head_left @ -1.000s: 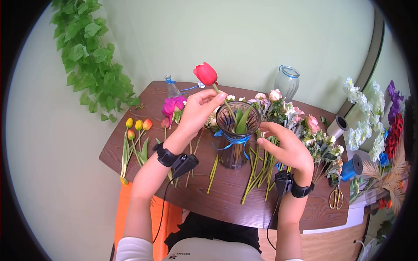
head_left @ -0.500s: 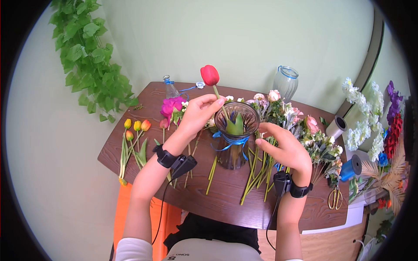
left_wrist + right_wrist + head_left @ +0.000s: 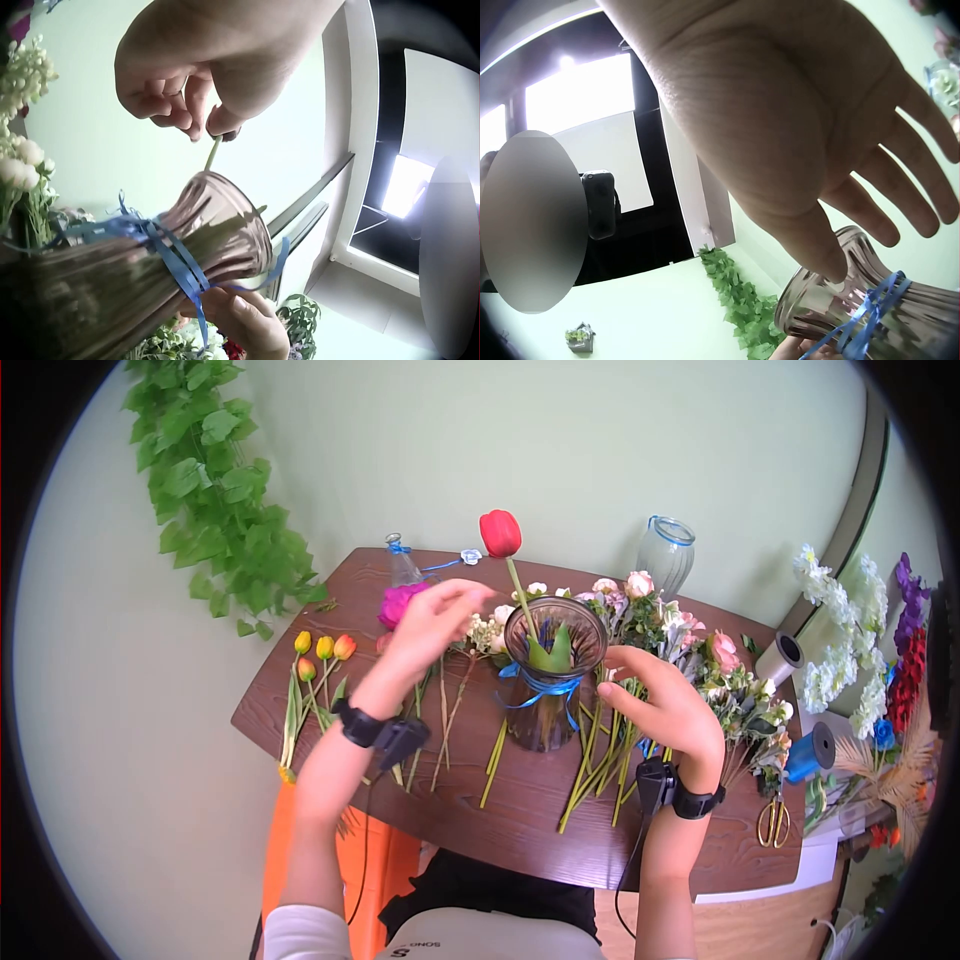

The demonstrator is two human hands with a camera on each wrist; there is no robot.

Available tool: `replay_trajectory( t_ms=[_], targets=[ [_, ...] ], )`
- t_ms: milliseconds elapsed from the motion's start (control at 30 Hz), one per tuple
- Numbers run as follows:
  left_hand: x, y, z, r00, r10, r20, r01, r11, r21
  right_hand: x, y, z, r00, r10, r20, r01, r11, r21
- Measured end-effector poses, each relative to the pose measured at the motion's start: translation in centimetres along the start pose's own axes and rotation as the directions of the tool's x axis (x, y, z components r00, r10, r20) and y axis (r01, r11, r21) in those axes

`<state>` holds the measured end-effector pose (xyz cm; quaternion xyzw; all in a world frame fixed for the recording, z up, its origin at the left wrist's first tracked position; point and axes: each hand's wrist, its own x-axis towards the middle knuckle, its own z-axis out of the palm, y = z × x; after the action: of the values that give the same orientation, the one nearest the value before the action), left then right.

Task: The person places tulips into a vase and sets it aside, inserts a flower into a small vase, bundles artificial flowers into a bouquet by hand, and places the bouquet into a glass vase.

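A red tulip [image 3: 500, 534] stands in a brownish ribbed glass vase [image 3: 545, 725] with a blue ribbon [image 3: 545, 685] tied below its flared rim. The tulip's green leaf [image 3: 552, 652] shows inside the mouth. To the left of the stem, my left hand [image 3: 436, 624] is held with loosely bent fingers and nothing between them; a gap shows between fingertips and stem in the head view. My right hand [image 3: 662, 700] rests at the vase's right side, fingers spread and relaxed, its thumb overlapping the rim in the right wrist view.
Yellow and orange tulips [image 3: 325, 647] lie at the table's left. White and pink flowers [image 3: 725, 650] with long stems spread over the right. A clear glass jar [image 3: 667, 555] and a small bottle [image 3: 402, 565] stand behind. Ribbon spools [image 3: 808, 752] and gold scissors [image 3: 773, 822] sit at the right edge.
My left hand has let go of the red tulip's stem and drawn back to the left. The tulip now stands in the vase by itself. My right hand has stayed beside the rim.
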<state>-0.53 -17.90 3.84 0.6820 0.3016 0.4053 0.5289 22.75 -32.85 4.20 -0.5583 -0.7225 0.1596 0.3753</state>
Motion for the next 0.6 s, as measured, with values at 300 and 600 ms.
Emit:
replay_trajectory(
  t_ms=[300,600],
  targets=[
    [-5.4,-4.3,-18.0,0.956,0.008,-0.293,0.168,0.805,0.569,-0.2,0.0,-0.1,0.999,-0.021,-0.024,0.022,0.999,0.037],
    [-13.1,-10.3,-25.6,0.882,-0.138,-0.450,0.459,0.470,0.754,-0.3,0.0,0.0,0.999,0.049,-0.005,-0.049,0.998,0.025]
  ],
)
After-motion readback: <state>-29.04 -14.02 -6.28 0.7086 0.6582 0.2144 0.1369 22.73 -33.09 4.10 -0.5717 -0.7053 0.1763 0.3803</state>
